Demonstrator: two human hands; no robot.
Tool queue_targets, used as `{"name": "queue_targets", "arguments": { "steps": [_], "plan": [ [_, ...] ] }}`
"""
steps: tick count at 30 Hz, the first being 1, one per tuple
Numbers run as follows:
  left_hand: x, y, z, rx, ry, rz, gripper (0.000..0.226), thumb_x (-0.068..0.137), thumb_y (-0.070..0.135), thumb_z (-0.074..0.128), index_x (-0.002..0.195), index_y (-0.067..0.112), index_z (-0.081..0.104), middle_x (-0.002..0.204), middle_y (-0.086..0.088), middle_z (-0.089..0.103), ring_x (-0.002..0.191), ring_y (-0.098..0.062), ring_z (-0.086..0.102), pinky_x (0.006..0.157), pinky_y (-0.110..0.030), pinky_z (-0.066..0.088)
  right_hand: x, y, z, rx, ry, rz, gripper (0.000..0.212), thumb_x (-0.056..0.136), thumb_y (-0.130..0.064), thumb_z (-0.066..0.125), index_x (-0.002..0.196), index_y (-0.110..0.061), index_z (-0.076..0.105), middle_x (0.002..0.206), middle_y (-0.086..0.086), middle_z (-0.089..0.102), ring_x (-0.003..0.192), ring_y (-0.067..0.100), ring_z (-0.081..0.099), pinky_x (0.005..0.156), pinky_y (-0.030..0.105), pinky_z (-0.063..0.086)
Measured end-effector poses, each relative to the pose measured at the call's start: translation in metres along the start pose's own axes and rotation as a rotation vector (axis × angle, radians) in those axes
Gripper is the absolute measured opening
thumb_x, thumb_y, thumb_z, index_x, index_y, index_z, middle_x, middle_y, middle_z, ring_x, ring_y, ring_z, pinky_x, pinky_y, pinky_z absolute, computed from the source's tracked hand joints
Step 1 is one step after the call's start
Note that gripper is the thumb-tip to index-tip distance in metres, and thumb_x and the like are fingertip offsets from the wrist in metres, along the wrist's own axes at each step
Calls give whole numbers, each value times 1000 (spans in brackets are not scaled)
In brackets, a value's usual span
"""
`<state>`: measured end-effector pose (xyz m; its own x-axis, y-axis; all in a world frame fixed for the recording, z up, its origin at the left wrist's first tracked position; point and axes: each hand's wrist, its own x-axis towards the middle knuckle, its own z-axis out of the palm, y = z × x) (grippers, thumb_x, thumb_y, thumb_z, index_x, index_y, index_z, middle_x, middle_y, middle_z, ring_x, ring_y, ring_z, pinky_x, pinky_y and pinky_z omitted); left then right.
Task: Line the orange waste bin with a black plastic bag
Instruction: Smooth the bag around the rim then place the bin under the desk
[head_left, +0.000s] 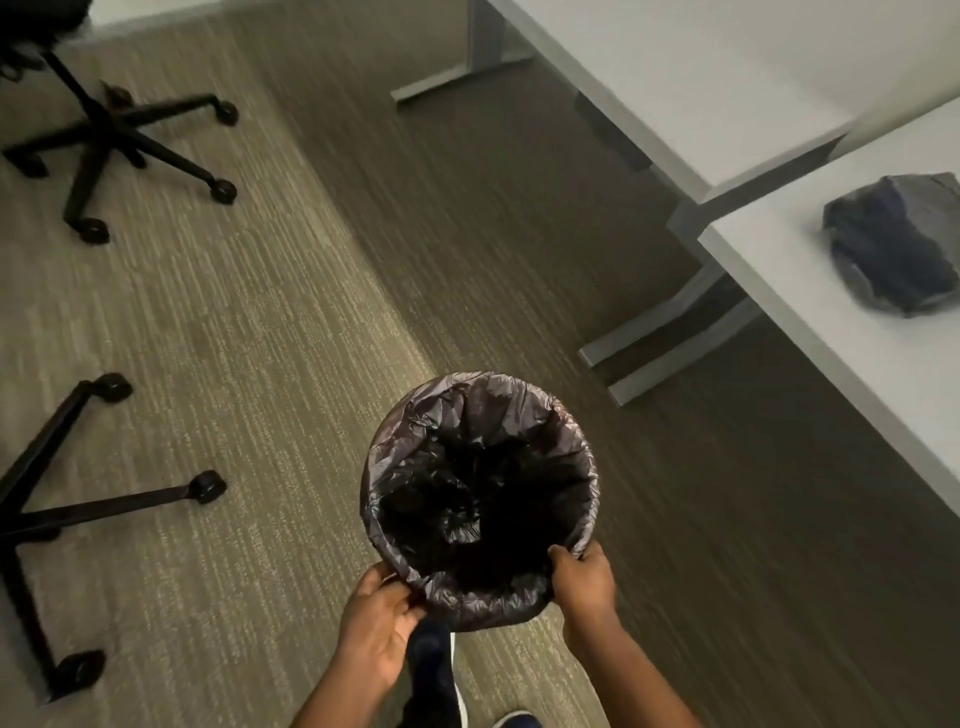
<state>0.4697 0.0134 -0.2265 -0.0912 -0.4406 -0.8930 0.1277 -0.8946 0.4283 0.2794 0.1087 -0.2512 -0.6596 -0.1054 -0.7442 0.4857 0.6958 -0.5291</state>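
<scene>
A round waste bin sits low in the middle of the head view, wrapped in a black plastic bag (480, 415) that is folded over its whole rim and sags crumpled into its inside. No orange of the bin shows; the bag hides it. My left hand (376, 629) grips the bag-covered rim at the near left. My right hand (582, 577) pinches the bag over the rim at the near right.
Two black office-chair wheel bases stand on the carpet at the left (119, 140) (47, 519). White desks (779, 270) with grey legs fill the right; a folded dark bag bundle (898, 244) lies on the nearer one. My shoe (431, 670) is under the bin.
</scene>
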Motion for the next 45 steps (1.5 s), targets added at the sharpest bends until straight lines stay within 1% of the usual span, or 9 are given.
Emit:
{"name": "queue_targets", "arguments": {
  "steps": [7,11,14,19,24,30,36,40,45],
  "plan": [
    [34,25,31,27,112,-202,24,98,-3,43,115,-4,59,93,-20,64,81,-32,60,66,-40,50,20,-20,11,13,3,24,21,94,-13,59,115,-17,59,105,7,70,98,29,69,91,52,58],
    [48,51,34,-16,114,-264,41,104,30,40,122,-3,56,128,-27,57,117,-42,57,103,-53,42,25,-30,23,26,41,56,23,93,-16,61,116,-19,59,105,6,70,99,30,68,92,53,58],
    [60,59,37,51,43,-219,45,94,49,57,106,5,61,109,-20,67,112,-40,61,107,-55,41,36,-33,31,24,50,54,25,92,-17,63,117,-16,62,104,8,72,101,33,68,93,54,57],
    [88,47,55,193,22,-156,30,87,9,71,115,4,61,110,-21,70,97,-37,67,82,-48,54,71,-30,33,66,21,68,31,94,-14,61,124,-16,60,109,9,70,103,32,67,96,53,56],
    [129,8,83,363,31,-117,37,87,-8,63,120,7,59,118,-23,69,107,-42,66,94,-60,52,126,-19,15,29,20,40,34,95,-12,60,129,-14,60,117,12,70,105,32,67,95,45,56],
    [187,-56,153,418,47,5,32,82,-9,59,106,12,62,103,-16,72,91,-35,68,63,-40,57,219,1,-32,-18,51,-11,32,95,-14,63,124,-2,63,113,20,69,110,38,65,89,36,49],
    [234,-124,257,469,-61,96,33,78,-2,59,106,16,63,96,-9,72,86,-28,68,68,-42,56,311,17,-101,115,174,-45,27,92,-5,66,118,-3,65,111,23,70,104,44,68,90,59,55],
    [249,-158,331,516,-181,181,36,85,3,63,120,8,64,101,-15,71,87,-30,67,73,-45,57,366,18,-153,193,241,-30,35,93,-8,65,127,-3,61,115,22,67,96,37,68,69,45,58],
    [261,-185,390,559,-363,315,30,89,5,64,118,4,68,107,-21,73,97,-33,70,82,-48,60,405,12,-195,361,224,-1,47,98,-6,58,144,-4,48,121,22,58,89,37,62,76,47,51]
  ]
}}
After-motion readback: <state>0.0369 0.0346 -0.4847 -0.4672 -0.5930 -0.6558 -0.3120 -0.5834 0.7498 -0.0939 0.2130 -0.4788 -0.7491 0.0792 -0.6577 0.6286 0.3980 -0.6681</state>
